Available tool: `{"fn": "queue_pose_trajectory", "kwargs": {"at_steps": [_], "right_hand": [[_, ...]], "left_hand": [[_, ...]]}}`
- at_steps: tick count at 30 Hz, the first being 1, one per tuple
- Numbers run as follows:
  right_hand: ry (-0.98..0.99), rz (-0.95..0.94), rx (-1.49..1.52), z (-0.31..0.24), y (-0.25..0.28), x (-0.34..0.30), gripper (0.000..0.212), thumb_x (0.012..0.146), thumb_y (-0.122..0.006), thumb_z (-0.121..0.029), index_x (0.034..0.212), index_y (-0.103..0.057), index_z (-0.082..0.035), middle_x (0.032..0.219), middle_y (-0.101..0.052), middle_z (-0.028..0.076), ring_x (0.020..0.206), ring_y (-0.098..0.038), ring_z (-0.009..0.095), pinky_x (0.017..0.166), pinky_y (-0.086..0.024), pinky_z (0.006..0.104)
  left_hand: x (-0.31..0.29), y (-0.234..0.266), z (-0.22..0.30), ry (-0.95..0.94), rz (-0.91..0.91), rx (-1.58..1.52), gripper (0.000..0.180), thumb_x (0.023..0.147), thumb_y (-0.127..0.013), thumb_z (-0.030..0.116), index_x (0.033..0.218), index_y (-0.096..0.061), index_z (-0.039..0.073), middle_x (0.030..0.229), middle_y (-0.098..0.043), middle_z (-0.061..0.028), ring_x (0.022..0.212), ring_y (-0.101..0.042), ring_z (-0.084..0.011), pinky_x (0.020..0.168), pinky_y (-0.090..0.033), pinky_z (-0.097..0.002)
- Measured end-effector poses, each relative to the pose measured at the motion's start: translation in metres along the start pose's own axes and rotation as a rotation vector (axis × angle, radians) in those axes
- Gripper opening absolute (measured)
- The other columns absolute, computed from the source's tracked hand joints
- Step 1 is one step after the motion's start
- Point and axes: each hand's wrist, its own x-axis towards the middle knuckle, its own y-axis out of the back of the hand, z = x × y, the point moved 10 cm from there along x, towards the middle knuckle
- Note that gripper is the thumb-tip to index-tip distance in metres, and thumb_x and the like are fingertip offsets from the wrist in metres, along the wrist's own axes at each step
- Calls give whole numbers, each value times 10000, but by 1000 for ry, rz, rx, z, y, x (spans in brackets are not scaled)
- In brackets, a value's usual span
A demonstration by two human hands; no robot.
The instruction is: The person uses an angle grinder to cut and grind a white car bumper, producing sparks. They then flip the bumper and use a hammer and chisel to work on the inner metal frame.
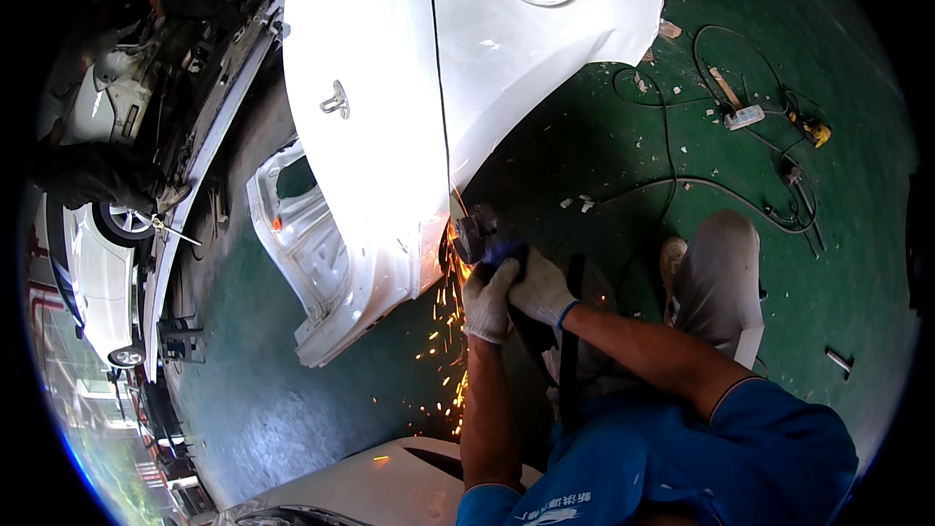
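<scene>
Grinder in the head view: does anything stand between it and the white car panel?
Nothing visible does: the left hand and right hand hold the grinder against the white car panel, sparks flying.

I am working in a vehicle body workshop. The following are indicating this: I am running a power tool (474, 234), and sparks (454, 336) are streaming off a white car-body panel (375, 39); a wheeled white car (107, 297) is standing at left, beyond a long metal rail (198, 185); a power strip (745, 117) and cables (721, 185) are lying on a green floor (243, 351) among debris (586, 204).
</scene>
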Motion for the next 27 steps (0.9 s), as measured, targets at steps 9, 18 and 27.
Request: {"fn": "queue_pose_trajectory", "kwargs": {"at_steps": [9,18,27], "right_hand": [[4,-74,-5,5,-11,4,574,822,-708,-333,1264,-606,19,1154,-709,302,1132,-688,453,985,-556,493],[18,-41,0,14,-17,4,556,829,-703,-339,1296,-624,-47,1172,-719,252,1138,-682,442,970,-560,481],[3,-8,-20,5,-6,1,538,871,-678,-362,1304,-603,-50,1155,-717,268,1111,-684,461,968,-552,508]], "left_hand": [[6,15,-16,9,-1,93,384,943,-747,145,1260,-674,-59,1179,-733,-123,1043,-676,-183,935,-540,-315],[4,18,-18,8,17,186,419,938,-746,195,1258,-683,-68,1152,-736,-114,1016,-678,-179,916,-540,-315],[5,10,-7,-29,-6,115,434,934,-754,199,1274,-682,-61,1158,-734,-101,1033,-673,-182,926,-535,-319]]}}
